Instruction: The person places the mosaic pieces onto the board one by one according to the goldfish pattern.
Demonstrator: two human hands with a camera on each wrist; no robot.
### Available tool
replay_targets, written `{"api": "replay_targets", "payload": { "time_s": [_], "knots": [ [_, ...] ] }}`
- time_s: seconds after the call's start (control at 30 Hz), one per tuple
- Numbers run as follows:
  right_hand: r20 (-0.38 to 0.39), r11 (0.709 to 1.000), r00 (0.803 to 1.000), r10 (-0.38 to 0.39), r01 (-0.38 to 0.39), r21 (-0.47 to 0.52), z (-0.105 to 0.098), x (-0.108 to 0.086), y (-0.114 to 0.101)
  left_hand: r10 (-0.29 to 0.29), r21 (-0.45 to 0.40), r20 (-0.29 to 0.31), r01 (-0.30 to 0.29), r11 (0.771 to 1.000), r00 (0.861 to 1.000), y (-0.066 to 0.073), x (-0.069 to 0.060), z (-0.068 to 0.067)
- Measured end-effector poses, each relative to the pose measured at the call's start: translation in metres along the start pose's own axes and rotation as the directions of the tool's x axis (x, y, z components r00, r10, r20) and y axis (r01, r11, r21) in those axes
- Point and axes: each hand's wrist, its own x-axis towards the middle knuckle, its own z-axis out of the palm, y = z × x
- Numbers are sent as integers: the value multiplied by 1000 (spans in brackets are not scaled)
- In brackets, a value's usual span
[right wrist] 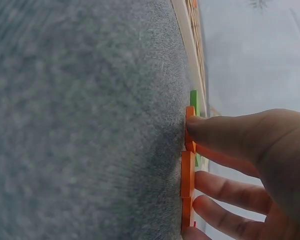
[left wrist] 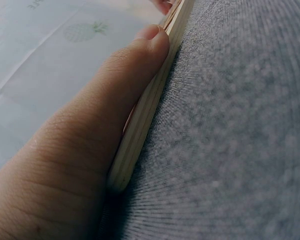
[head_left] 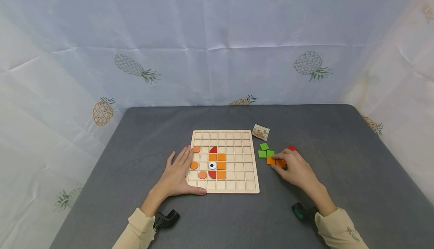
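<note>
A wooden grid board (head_left: 239, 166) lies on the table with orange round pieces (head_left: 202, 174), orange squares (head_left: 221, 165), two red quarter-round pieces (head_left: 212, 174) and a white eye disc (head_left: 212, 165) in its cells. My left hand (head_left: 178, 175) rests on the board's left side, fingers straight, thumb (left wrist: 150, 47) against the front edge. Right of the board, my right hand (head_left: 296, 169) pinches an orange square tile (right wrist: 190, 125) between thumb and index finger. Its other fingers touch more orange tiles (right wrist: 188, 174). The palm partly hides these tiles in the head view.
Three green square tiles (head_left: 262, 154) lie between the board and my right hand. A red piece (head_left: 293, 148) shows just beyond that hand. Near the board's far right corner lies a small picture card (head_left: 261, 132). A pineapple-print cloth (head_left: 217, 72) hangs behind the grey table (head_left: 162, 128).
</note>
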Motion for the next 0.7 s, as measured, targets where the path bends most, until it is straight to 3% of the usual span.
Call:
{"api": "replay_targets", "payload": {
  "time_s": [0.7],
  "knots": [
    [18,1000,1000,-13,13,-10,1,0,0,-11,2,5,11,1000,1000,1,1,-1]
  ]
}}
